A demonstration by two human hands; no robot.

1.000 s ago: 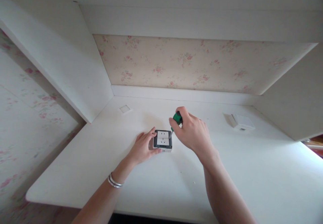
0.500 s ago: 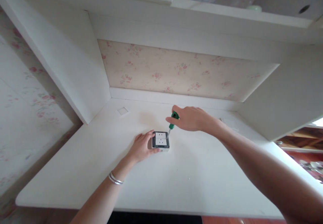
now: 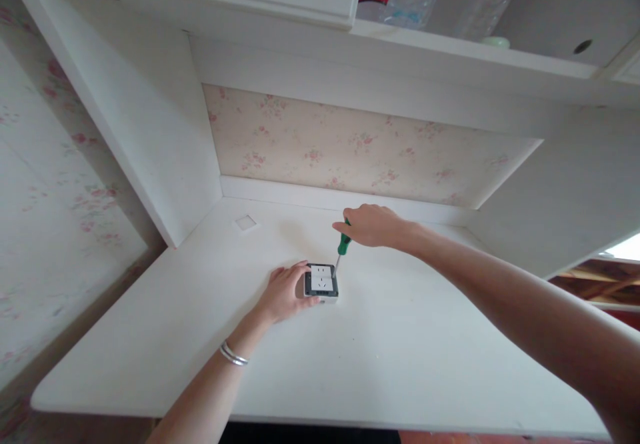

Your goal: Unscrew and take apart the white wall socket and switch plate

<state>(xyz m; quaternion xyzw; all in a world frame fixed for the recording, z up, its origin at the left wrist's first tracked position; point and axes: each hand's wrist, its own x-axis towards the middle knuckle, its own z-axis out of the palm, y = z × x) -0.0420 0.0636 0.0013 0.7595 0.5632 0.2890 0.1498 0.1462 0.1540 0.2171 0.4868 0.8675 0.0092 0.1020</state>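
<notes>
Socket box [image 3: 321, 285], on white tabletop [image 3: 425, 351]: left hand [image 3: 284, 292] at nine o'clock, thumb and fingers clamped across its sides, apparently bracing it against the green-handled screwdriver [image 3: 343, 245], gripped by the right hand [image 3: 371, 225] at one o'clock, fingers curled, tip at three o'clock.

The white desktop [image 3: 425, 337] carries a socket box [image 3: 321, 279] (dark-rimmed) and a square white frame [image 3: 251, 228].

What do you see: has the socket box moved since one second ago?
No: against the white back ledge, the socket box shows no clear shift either way.
</notes>
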